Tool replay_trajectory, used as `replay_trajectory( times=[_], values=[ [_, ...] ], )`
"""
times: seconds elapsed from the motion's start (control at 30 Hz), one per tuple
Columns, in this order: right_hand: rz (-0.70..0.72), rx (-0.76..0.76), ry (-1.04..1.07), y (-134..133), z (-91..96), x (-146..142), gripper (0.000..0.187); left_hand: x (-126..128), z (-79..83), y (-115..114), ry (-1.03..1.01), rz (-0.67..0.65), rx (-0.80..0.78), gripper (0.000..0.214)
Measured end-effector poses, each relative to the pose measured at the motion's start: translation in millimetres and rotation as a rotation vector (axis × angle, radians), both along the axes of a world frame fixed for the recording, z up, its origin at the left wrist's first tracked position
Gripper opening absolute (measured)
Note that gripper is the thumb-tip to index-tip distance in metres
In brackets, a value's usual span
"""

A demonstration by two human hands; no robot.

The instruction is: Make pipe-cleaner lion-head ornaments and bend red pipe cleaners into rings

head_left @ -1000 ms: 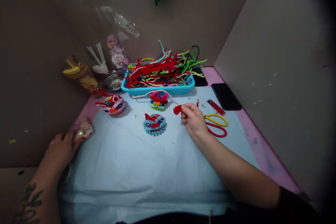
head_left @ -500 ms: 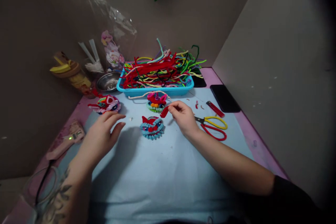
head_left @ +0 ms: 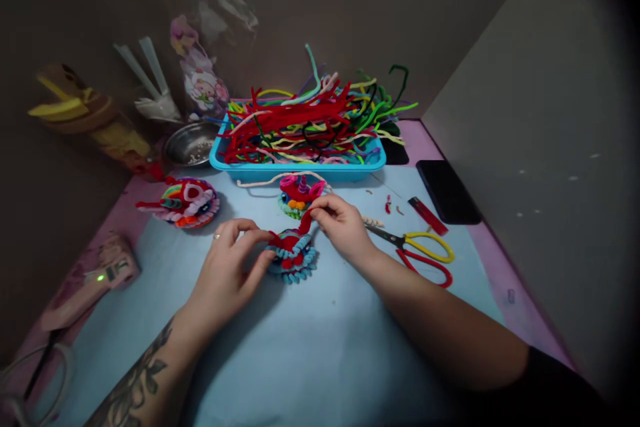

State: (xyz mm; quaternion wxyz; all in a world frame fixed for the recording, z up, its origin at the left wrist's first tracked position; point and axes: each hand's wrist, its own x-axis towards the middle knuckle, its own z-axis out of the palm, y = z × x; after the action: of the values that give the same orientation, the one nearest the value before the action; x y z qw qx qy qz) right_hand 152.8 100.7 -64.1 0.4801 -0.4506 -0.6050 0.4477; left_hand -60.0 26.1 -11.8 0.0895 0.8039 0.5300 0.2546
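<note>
A small red and blue lion-dance head (head_left: 293, 255) made of pipe cleaners sits on the blue cloth in front of me. My left hand (head_left: 233, 260) has its thumb and index finger on the head's left side, gripping it there. Between the thumb and fingertip of my right hand (head_left: 345, 227) is a short folded piece of red pipe cleaner (head_left: 306, 219), held at the head's upper right edge. Just behind, partly covered by my right hand, stands another lion head (head_left: 295, 197) with pink ears. A third lion head (head_left: 187, 202) rests to the left.
A blue tray (head_left: 300, 172) heaped with colourful pipe cleaners stands at the back. Scissors (head_left: 400, 240), a red-cased blade (head_left: 427, 215) and a black phone (head_left: 447, 191) lie right. A pink glue gun (head_left: 95, 287), a metal bowl (head_left: 175, 150) and a tan cup (head_left: 115, 133) are left.
My left hand has moved right and taken hold of the blue lion head. My right hand has brought the red piece down to the head. The view has shifted closer.
</note>
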Motion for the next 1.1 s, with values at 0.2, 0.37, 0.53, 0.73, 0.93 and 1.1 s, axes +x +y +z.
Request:
replay_trajectory(
  times=[0.2,0.37,0.53,0.73,0.93,1.1],
  values=[
    [0.006,-0.022,-0.021,0.5,-0.2,0.0,0.008,-8.8,-6.9,0.8,0.042,-0.032,-0.095,0.083],
    [0.018,-0.015,-0.033,-0.6,0.2,-0.8,0.008,-7.0,-18.5,-1.3,0.022,-0.056,-0.158,0.113],
    [0.018,0.001,-0.041,-1.9,4.4,-2.8,0.008,2.0,-23.1,-3.0,0.003,-0.067,-0.187,0.124],
    [0.032,0.037,-0.061,-1.5,6.5,-3.1,0.008,4.3,-26.1,-3.8,0.0,-0.049,-0.211,0.124],
    [0.092,0.076,-0.105,-0.1,9.4,-2.4,0.009,7.2,-30.2,-4.3,-0.002,-0.035,-0.231,0.125],
    [0.139,0.081,-0.128,-1.6,11.2,-1.6,0.01,11.3,-32.1,-4.4,0.0,-0.02,-0.261,0.121]
  ],
)
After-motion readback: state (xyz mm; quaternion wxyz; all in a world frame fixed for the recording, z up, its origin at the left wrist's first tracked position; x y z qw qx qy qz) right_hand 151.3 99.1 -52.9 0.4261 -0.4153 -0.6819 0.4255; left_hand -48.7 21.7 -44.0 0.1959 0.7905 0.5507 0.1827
